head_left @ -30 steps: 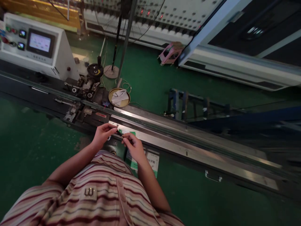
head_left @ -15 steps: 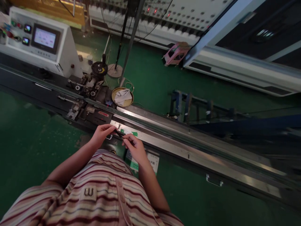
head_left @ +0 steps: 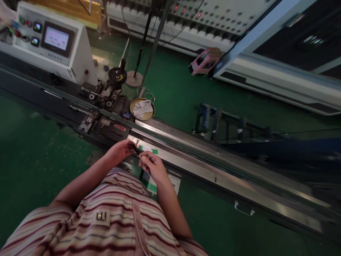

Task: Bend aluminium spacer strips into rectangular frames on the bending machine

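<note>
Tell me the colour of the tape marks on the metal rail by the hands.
Green: the tape marks sit on the silver metal rail, seen in the head view.

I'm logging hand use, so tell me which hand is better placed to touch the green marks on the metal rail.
Probably the right hand: it sits just below the green marks on the metal rail. The left hand lies further left; both pinch a small dark piece.

Small metal "W"-like emblem (head_left: 101,216) on the striped shirt (head_left: 117,220), printing on the white label (head_left: 174,180) too small to read
</note>
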`<state>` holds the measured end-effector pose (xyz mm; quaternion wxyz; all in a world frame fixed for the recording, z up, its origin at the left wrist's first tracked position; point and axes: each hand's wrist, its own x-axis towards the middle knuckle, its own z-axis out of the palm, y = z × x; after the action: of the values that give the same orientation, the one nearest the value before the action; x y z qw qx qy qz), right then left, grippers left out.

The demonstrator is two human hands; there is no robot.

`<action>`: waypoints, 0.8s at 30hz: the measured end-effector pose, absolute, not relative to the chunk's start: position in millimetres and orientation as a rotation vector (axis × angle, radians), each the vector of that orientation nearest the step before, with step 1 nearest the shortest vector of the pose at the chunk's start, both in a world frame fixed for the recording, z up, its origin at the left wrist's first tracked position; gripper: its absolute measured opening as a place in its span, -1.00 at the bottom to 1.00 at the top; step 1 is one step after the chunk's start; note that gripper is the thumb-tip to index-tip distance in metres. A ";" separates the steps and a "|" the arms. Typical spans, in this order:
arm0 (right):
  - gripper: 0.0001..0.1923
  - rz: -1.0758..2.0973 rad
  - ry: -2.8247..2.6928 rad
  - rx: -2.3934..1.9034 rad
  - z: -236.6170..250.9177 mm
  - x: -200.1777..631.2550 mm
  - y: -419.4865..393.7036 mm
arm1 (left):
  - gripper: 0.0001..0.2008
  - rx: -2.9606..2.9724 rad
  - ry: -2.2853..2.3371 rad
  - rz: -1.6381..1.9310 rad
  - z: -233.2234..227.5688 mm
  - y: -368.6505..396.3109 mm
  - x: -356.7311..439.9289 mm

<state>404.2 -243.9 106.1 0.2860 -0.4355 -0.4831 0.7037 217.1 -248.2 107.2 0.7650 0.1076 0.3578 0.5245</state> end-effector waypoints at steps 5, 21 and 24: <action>-0.58 1.940 -1.232 -1.141 108.8 403.4 -244.4 | -0.79 0.297 0.808 1.230 108.5 -253.8 218.8; -0.67 1.628 -1.471 -1.280 101.6 404.5 -249.7 | -0.56 0.560 1.109 1.267 102.4 -258.5 212.4; -0.70 1.522 -1.590 -1.309 100.4 403.6 -252.2 | -0.63 0.650 1.225 1.290 100.9 -261.0 212.4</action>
<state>403.6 -252.2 100.4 0.2863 -0.4896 -0.5949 0.5696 212.4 -261.0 100.9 0.5839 0.2786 0.5251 0.5529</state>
